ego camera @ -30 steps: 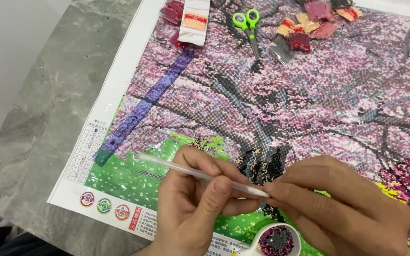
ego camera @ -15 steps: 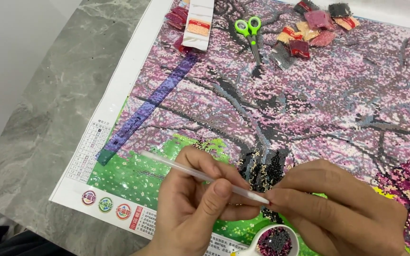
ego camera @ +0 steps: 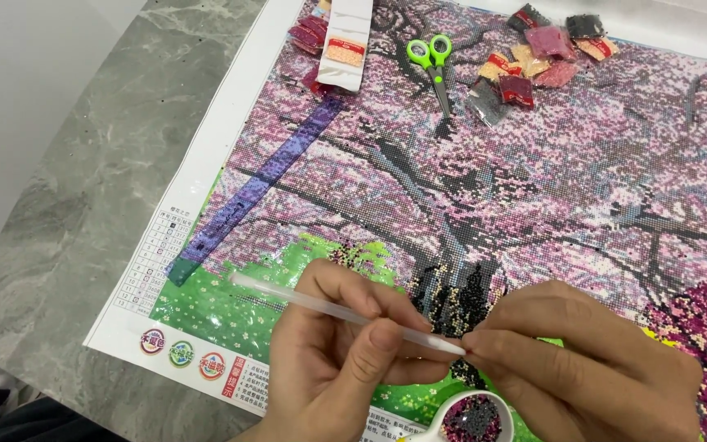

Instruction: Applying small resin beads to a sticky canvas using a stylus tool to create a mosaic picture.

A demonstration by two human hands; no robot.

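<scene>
Fingers of my left hand (ego camera: pixel 333 360) pinch a slim translucent white plastic pen (ego camera: pixel 345 311), slanted so its tip reaches my right hand (ego camera: pixel 591 360), whose thumb and forefinger close narrowly on that tip, low over the work. A small white round tray of dark beads (ego camera: pixel 475 416) sits just below, within easy reach. Underneath lies a pink-blossom bead canvas (ego camera: pixel 533 180) on a grey marble table (ego camera: pixel 83 196); green-handled scissors (ego camera: pixel 432 61) and small bead packets (ego camera: pixel 533 57) rest well apart at its far edge.

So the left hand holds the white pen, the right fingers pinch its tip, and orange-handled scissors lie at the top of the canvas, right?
Not quite: the head view shows the scissors have green handles. The left hand, white pen and right hand are as stated.
</scene>
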